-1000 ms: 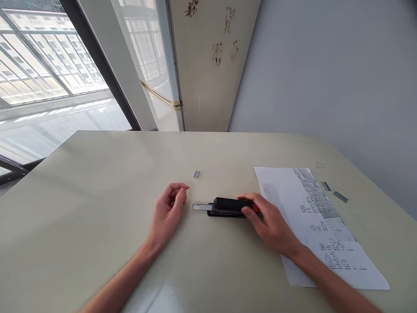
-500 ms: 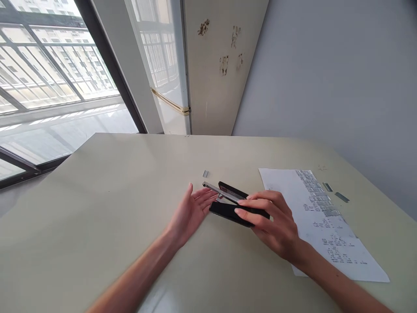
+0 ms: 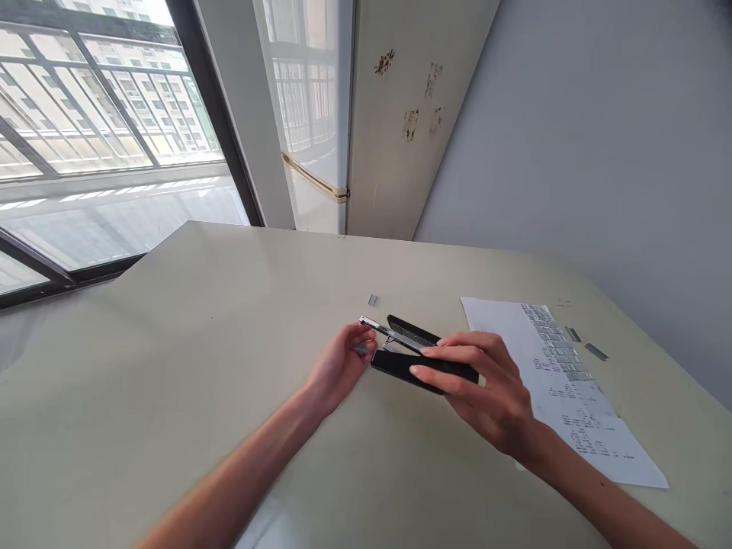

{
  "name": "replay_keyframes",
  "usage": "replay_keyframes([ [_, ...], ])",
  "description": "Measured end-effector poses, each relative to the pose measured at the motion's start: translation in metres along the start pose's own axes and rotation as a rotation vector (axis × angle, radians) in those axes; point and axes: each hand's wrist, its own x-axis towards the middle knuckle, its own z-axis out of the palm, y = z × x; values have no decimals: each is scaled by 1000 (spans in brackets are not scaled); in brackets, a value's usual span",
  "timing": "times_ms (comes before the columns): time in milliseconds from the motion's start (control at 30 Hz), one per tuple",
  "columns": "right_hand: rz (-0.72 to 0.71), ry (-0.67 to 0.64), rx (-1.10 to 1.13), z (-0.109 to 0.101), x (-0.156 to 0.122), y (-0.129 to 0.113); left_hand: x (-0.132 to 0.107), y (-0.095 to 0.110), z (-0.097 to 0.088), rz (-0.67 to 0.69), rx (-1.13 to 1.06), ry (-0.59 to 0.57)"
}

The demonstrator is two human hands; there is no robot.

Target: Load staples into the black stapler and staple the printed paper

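Note:
My right hand (image 3: 486,389) grips a black stapler (image 3: 423,372), fingers on top. The stapler's top cover is swung up, and its metal magazine (image 3: 392,333) points left between cover and base. At the stapler's front end, my left hand (image 3: 341,362) is closed, its fingers curled around a small grey strip of staples (image 3: 360,348). The left fingertips are close to the magazine's tip; whether they touch it, I cannot tell. Just beyond the stapler, a short staple strip (image 3: 373,300) lies on the table.
To the right, a printed sheet (image 3: 492,316) lies on the pale table (image 3: 257,305), with several staple strips (image 3: 557,343) in a row on it. Two more strips, one nearer (image 3: 596,351), lie past its right edge. A fridge (image 3: 314,114) and a window stand behind.
My left fingers have curled from spread to closed, and a staple strip now shows in them. The stapler stays in my right hand, nearly unmoved. The camera view has shifted slightly.

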Motion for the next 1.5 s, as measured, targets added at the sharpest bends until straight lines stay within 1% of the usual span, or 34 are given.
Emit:
replay_keyframes([
  [67,88,29,43,-5,-2,1,-3,-1,1,67,57,6],
  [100,124,40,56,-6,-4,1,-6,-1,2,124,130,5],
  [200,183,69,63,-7,-7,5,-13,-1,6,349,524,-29],
  [267,192,77,60,-5,-8,8,-17,-3,8,471,771,-107],
  [333,197,77,59,-2,-9,9,-19,-6,10,512,868,-209],
  [400,209,84,55,1,-9,10,-20,-9,11,518,903,-275],
  [500,289,105,63,6,-9,13,-19,-9,10,486,911,-271],
  [567,399,97,72,10,-7,18,-17,-7,10,424,863,-228],
  [633,540,63,81,16,-2,26,-15,-5,10,326,764,-140],
  [700,674,33,105,25,5,37,-12,-2,10,232,636,-54],
  [767,761,19,126,37,12,49,-10,0,9,147,437,-7],
  [833,793,12,115,51,18,61,-7,3,7,66,158,14],
  [900,800,0,84,67,24,69,-3,5,4,20,-72,36],
  [933,804,-6,67,75,27,72,-1,7,2,13,-142,47],
  [1033,810,-16,32,101,38,75,5,11,-4,19,-244,77],
  [1133,792,-22,37,125,52,72,7,14,-7,13,-310,106],
  [1200,774,-39,56,135,61,68,8,16,-7,10,-337,123],
  [1233,767,-49,67,136,64,66,8,16,-7,9,-350,131],
  [1300,720,-46,81,131,68,59,9,16,-6,5,-372,141],
  [1333,669,-34,85,125,69,55,9,16,-6,2,-382,141],
  [1400,503,-20,88,108,67,44,8,16,-5,-7,-394,129],
  [1433,398,-36,90,100,65,38,7,15,-5,-10,-397,117],
  [1500,213,-116,91,87,60,29,5,14,-3,-17,-387,77],
])
